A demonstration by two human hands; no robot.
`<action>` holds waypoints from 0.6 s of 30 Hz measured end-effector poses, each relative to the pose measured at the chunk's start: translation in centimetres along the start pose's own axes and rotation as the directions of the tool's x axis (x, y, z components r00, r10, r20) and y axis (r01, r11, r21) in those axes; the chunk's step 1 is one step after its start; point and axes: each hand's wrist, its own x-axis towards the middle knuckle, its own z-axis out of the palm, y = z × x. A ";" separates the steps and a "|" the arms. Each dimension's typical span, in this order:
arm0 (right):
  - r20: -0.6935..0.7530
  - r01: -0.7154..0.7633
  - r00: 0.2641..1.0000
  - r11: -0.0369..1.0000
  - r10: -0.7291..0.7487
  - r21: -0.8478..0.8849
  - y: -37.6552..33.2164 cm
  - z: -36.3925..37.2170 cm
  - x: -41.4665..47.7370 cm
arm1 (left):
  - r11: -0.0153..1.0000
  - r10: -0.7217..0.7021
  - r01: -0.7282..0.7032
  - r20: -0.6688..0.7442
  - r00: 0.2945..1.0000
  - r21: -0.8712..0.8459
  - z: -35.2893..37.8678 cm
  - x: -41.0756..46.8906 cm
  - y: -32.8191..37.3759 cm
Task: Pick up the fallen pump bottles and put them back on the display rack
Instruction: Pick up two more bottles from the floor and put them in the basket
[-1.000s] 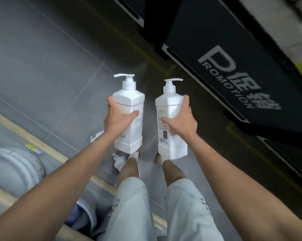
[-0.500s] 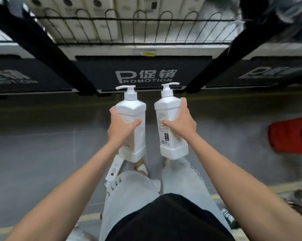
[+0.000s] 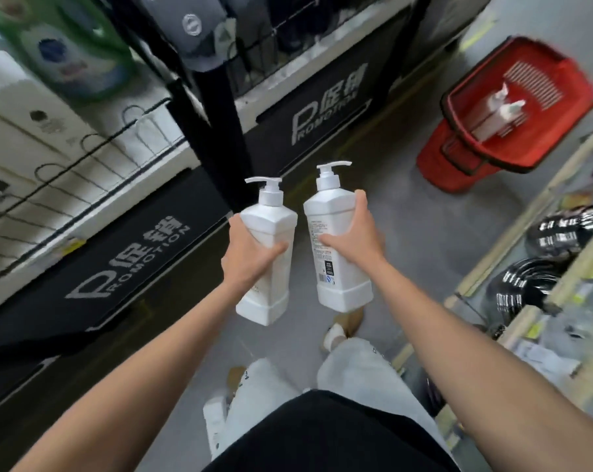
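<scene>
I hold two white pump bottles upright in front of me, above the floor. My left hand point(image 3: 249, 255) grips the left pump bottle point(image 3: 271, 219) around its middle. My right hand point(image 3: 353, 233) wraps the right pump bottle point(image 3: 325, 212), whose printed label faces me. The black display rack point(image 3: 216, 131) with wire shelf fronts and "PROMOTION" panels runs along the left and top of the view, beyond the bottles.
A red shopping basket point(image 3: 465, 155) stands on the floor at the upper right, with more white pump bottles point(image 3: 498, 112) inside. White boxes point(image 3: 32, 137) fill the rack shelf at left. A low wooden shelf point(image 3: 533, 212) with dark goods lines the right side.
The view has swung from the floor to the rack and then rightward, bringing the red basket and right-hand shelf into view. Both hands keep hold of the bottles; they now tilt slightly apart.
</scene>
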 end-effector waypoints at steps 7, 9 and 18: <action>-0.105 -0.133 0.984 0.987 0.142 0.088 9.8 -13.3 9.6 | 0.996 0.084 -0.082 0.096 0.992 -0.026 13.2 7.2 13.6; -0.141 -0.151 0.976 0.981 0.168 0.125 11.7 -16.7 11.8 | 0.994 0.106 -0.103 0.106 0.989 -0.035 16.0 8.9 17.4; -0.284 -0.252 0.898 0.923 0.335 0.291 18.7 -27.8 21.5 | 0.977 0.207 -0.213 0.186 0.960 0.010 26.9 16.9 30.4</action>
